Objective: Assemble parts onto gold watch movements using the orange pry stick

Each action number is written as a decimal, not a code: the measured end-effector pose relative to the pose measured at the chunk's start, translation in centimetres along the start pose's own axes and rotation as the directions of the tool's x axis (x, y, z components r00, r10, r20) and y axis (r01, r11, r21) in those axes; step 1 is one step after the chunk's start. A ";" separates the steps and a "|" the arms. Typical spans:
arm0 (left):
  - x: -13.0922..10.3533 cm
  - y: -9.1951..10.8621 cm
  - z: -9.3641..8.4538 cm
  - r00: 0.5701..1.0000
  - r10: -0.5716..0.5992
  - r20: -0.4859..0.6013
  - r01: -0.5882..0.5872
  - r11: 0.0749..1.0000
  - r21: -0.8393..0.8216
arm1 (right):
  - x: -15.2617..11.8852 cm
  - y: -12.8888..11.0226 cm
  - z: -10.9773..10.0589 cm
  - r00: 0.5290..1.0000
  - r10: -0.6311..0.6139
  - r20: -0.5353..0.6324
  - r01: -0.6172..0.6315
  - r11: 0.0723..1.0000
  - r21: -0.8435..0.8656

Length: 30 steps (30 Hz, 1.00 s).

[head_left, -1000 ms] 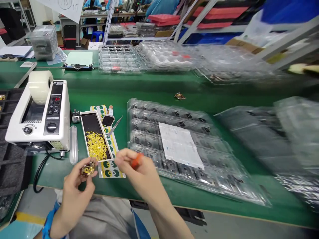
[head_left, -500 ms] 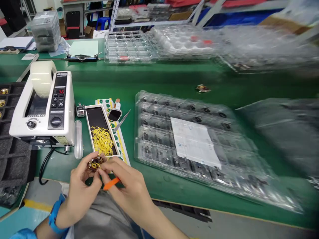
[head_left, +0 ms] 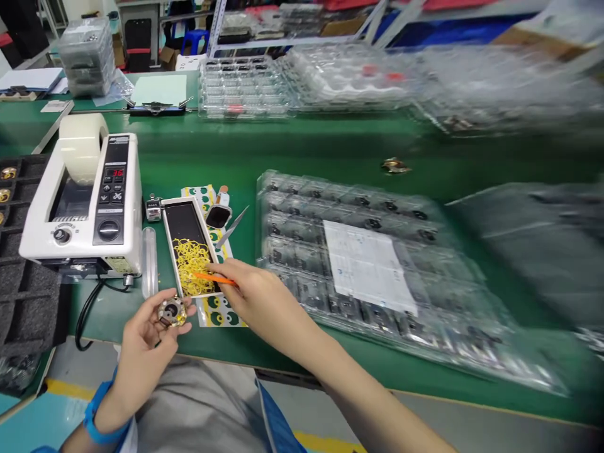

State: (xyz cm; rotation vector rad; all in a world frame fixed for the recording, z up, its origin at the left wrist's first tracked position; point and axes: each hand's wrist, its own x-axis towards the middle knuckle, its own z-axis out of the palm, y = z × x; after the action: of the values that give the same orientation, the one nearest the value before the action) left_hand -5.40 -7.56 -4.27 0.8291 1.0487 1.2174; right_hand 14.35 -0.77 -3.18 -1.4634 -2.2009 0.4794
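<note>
My left hand (head_left: 150, 333) holds a small round metal part (head_left: 172, 311) between thumb and fingers, just below the white-rimmed box. An orange tool (head_left: 216, 278) is in the closed fingers of my right hand (head_left: 250, 286), its tip over the pile of yellow rings (head_left: 189, 261). Those rings lie in the lower half of the long box (head_left: 178, 264), which has a dark inside. Whether my right fingertips touch any ring is too small to tell. A sheet of green and yellow stickers (head_left: 219, 313) lies partly under the box.
A white tape dispenser (head_left: 111, 207) stands left, beside a dark foam tray (head_left: 28, 302). Pointed tweezers (head_left: 233, 225) and a watch (head_left: 218, 216) lie right of the box. Stacked clear trays (head_left: 302, 264) with a paper cover the right side; a loose metal part (head_left: 395, 165) sits behind.
My right hand has left the metal part and moved up and right to the yellow rings with the orange tool. My left hand has shifted slightly, its part now facing up without the yellow loop at its centre.
</note>
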 end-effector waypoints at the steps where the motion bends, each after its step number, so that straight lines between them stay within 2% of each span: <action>1: 0.0 0.0 -0.1 1.000 -0.016 0.013 0.017 1.000 -0.016 | -0.1 -0.1 0.0 1.000 -0.008 -0.014 0.008 1.000 -0.018; 5: 0.4 0.1 -0.5 0.996 -0.079 0.030 0.079 0.997 0.018 | -1.6 -2.1 0.6 0.988 0.004 -0.151 -0.019 0.995 -0.099; 8: 0.8 0.5 -0.9 0.989 -0.146 0.020 0.143 0.986 0.083 | -3.5 -2.8 1.0 0.985 -0.089 -0.146 0.068 0.988 -0.142; 10: 1.0 0.7 -1.0 0.982 -0.185 0.023 0.182 0.978 0.099 | -5.3 -1.2 -0.1 0.969 -0.140 -0.202 0.104 0.978 -0.181; 11: 1.2 0.9 -0.9 0.980 -0.198 0.019 0.196 0.975 0.101 | -6.4 0.2 -1.2 0.955 -0.134 -0.264 0.079 0.974 -0.211; 13: 1.3 1.2 -0.5 0.976 -0.219 -0.001 0.218 0.971 0.103 | -9.2 3.7 -4.5 0.910 -0.046 -0.412 -0.079 0.957 -0.279; 14: 1.3 1.4 -0.2 0.974 -0.224 -0.017 0.225 0.969 0.105 | -10.6 5.5 -6.4 0.897 -0.010 -0.442 -0.139 0.943 -0.302; 16: 1.2 1.8 0.6 0.973 -0.225 -0.048 0.229 0.967 0.114 | -13.0 8.9 -9.8 0.915 0.028 -0.403 -0.181 0.920 -0.348; 18: 1.2 2.2 1.5 0.973 -0.221 -0.060 0.227 0.966 0.123 | -14.4 11.3 -12.0 0.957 0.035 -0.289 -0.153 0.905 -0.398; 21: 1.4 2.3 2.2 0.972 -0.233 -0.043 0.237 0.962 0.138 | -14.7 13.2 -12.6 0.996 0.013 -0.090 -0.052 0.890 -0.454; 24: 1.4 2.0 2.4 0.965 -0.254 0.059 0.243 0.958 0.154 | -14.3 14.0 -11.9 1.000 -0.020 0.017 0.026 0.877 -0.480; 27: 0.9 1.7 2.8 0.965 -0.239 0.111 0.224 0.965 0.133 | -14.5 13.7 -11.3 0.997 -0.069 0.033 0.076 0.870 -0.487; 29: 0.6 1.5 3.3 0.964 -0.226 0.139 0.214 0.972 0.099 | -14.6 12.3 -10.7 0.994 -0.092 -0.064 0.050 0.876 -0.480; 30: 0.5 1.4 3.6 0.959 -0.220 0.177 0.207 0.974 0.087 | -14.5 11.2 -10.2 0.985 -0.092 -0.148 0.016 0.893 -0.451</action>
State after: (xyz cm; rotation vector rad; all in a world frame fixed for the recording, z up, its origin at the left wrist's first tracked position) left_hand -2.42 -6.71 -1.87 0.8408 1.0028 0.9087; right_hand 33.35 -9.56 -2.96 -1.5886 -2.3035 -0.1861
